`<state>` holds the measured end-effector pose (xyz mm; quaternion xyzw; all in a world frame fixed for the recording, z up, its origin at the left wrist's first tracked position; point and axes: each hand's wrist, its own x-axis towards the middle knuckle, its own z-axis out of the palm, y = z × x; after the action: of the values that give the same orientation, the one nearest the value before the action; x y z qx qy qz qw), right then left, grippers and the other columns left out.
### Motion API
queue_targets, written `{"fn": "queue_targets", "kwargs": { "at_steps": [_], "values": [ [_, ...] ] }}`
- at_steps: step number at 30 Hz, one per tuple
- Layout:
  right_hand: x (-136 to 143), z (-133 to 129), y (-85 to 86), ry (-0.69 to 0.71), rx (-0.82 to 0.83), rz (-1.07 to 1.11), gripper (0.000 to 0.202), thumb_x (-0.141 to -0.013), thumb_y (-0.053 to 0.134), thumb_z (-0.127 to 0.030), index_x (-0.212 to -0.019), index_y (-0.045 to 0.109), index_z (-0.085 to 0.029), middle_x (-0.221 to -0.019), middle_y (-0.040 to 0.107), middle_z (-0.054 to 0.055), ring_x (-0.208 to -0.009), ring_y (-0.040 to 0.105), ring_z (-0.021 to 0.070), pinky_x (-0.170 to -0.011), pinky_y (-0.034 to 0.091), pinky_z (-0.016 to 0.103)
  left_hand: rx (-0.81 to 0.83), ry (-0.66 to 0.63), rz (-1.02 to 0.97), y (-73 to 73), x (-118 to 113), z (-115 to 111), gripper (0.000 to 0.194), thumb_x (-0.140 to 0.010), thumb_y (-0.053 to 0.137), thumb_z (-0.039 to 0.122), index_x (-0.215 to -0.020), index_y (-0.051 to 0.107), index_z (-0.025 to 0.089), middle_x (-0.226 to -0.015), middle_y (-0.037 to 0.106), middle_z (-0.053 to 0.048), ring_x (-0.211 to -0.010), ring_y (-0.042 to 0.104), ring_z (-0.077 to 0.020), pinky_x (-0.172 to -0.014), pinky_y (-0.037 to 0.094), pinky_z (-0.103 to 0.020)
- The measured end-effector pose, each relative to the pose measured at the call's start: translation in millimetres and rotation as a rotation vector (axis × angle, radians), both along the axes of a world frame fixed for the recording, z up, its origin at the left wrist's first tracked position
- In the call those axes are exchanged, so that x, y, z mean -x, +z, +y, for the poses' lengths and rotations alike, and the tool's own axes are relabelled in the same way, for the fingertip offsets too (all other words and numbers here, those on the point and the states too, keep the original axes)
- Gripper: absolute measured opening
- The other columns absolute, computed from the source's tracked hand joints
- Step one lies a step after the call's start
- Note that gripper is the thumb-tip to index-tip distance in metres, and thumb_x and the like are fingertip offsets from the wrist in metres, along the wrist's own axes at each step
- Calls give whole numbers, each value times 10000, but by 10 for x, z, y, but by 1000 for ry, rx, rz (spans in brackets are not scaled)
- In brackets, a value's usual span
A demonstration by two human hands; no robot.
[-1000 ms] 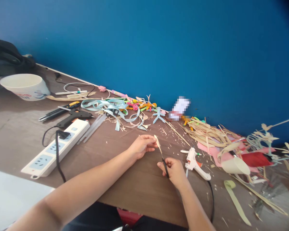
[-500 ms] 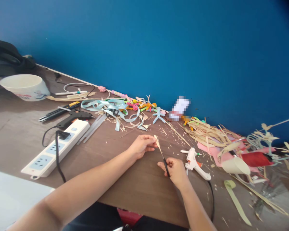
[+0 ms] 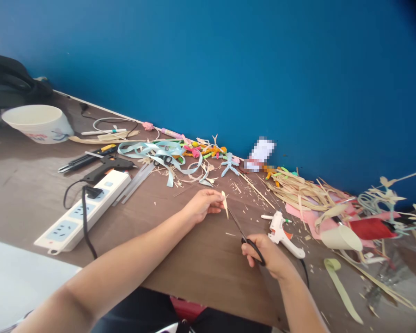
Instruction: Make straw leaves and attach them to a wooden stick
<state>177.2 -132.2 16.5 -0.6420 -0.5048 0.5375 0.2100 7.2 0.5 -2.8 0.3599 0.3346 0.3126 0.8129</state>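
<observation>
Item, one left hand [image 3: 207, 206]: forearm entering from 8 o'clock, palm turned inward, thumb and index finger pinched together on the upper part of a pale strip [image 3: 225, 206], other fingers curled beneath. Item, the strip: at 3 o'clock from the left hand, raised above the brown worktop [image 3: 201, 263], set nearly upright, narrow end towards 6 o'clock. Item, one right hand [image 3: 265, 252]: at 4 o'clock from the left, forearm entering from 5 o'clock, fingers wrapped around a black handle loop of scissors [image 3: 243, 239], blades running towards 11 o'clock, tips just beside the strip; contact there cannot be told. Differences from the frame half a second ago: right hand shifted towards 4 o'clock, farther from the left; scissors tilted over from near upright to a slant, handle loop more exposed; strip shorter at its lower end; a pale sliver [image 3: 230, 234] now showing on the worktop at 6 o'clock from the strip; left hand's pinch unchanged. Surroundings: white glue gun [image 3: 284, 239], at 1 to 2 o'clock from the right hand; light-blue fuzzy figure [image 3: 230, 164], at 12 o'clock from the strip; white power strip [image 3: 83, 212], at 9 o'clock from the left hand.
</observation>
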Motion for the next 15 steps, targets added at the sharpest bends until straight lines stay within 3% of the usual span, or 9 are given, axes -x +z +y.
{"fn": "queue_targets", "kwargs": {
  "at_steps": [7,15],
  "values": [
    [-116,-11,58,134,98,-92,294,-686,574,-397,-542,497,-153,-396,506,-35,-377,329,57,-416,219,193,-42,-223,76,28,38,8,208,-532,686,259,-597,549,116,-527,596,-29,-484,559,-97,-476,438,-189],
    [-138,26,144,195,125,-72,349,-647,616,-426,-487,453,-162,-359,472,-48,-357,321,52,-417,232,188,-70,-329,78,46,50,-5,209,-519,693,252,-581,550,113,-508,592,-29,-445,537,-85,-450,433,-183]
  ]
}}
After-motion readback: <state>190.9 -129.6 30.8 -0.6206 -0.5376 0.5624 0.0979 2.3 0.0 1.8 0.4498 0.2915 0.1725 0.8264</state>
